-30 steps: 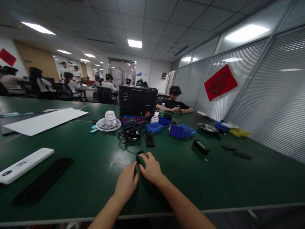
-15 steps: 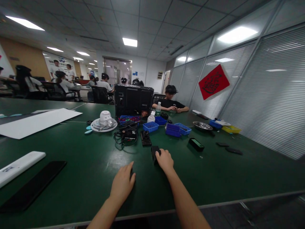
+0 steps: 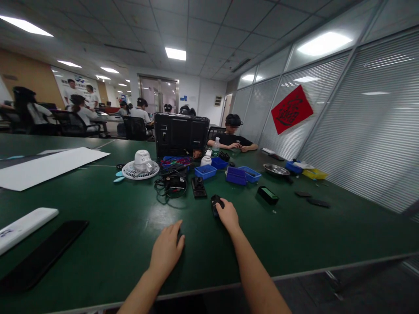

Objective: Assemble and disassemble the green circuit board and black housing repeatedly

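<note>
My right hand (image 3: 228, 215) is closed around a small black device (image 3: 215, 204) with a rounded end, held just over the green table (image 3: 203, 261). Its exact kind is not clear. My left hand (image 3: 166, 247) lies low near the front edge, thumb and fingers curved around a dark thing (image 3: 179, 236) mostly hidden beneath the palm. Beyond the right hand sits a black camera-like device (image 3: 198, 187) with a round part on top. To its left is a black power adapter (image 3: 173, 182) with tangled cables.
A white fan (image 3: 140, 168), blue trays (image 3: 205, 171), a metal bowl (image 3: 276, 170) and a black-green box (image 3: 267, 195) stand farther back. At left lie a white bar (image 3: 26, 226) and a black slab (image 3: 46, 253). A person (image 3: 232, 137) sits opposite, beside a large black case (image 3: 181, 136).
My right hand has turned the black device, so a rounded end now shows instead of a flat boxy side. The left hand stays nearly still. The view has shifted slightly.
</note>
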Action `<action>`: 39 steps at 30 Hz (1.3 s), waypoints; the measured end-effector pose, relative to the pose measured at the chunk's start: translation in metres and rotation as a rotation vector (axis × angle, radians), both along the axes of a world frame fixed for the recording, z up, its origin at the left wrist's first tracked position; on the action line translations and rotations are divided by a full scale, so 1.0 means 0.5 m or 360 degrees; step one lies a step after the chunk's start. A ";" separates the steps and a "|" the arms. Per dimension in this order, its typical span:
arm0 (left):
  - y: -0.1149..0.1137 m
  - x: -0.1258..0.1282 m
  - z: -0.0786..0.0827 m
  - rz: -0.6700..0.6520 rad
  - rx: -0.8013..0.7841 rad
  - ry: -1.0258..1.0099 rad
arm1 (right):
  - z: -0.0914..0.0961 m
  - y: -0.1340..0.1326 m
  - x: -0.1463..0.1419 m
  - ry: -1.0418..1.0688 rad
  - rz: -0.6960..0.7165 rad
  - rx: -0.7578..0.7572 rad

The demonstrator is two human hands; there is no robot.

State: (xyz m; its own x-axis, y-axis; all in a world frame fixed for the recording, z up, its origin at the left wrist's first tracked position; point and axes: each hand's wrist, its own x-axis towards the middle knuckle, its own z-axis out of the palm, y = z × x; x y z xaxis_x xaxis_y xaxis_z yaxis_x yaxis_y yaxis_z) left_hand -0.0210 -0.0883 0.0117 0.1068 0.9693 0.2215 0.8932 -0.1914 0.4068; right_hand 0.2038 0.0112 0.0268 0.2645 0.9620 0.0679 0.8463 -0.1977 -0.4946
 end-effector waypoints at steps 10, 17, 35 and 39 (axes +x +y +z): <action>-0.002 -0.001 0.002 -0.0004 0.0021 -0.0032 | 0.014 -0.008 0.021 -0.0157 -0.0161 0.0022; -0.001 -0.001 0.003 0.0006 0.0008 -0.0026 | 0.029 -0.017 0.016 -0.0255 -0.0201 0.0060; 0.032 0.027 0.001 -0.0141 0.0129 -0.0141 | -0.015 -0.033 -0.100 0.1742 0.0204 0.0250; 0.069 0.067 0.004 -0.0300 0.0187 -0.0193 | -0.046 -0.025 -0.121 0.2196 0.0211 -0.0162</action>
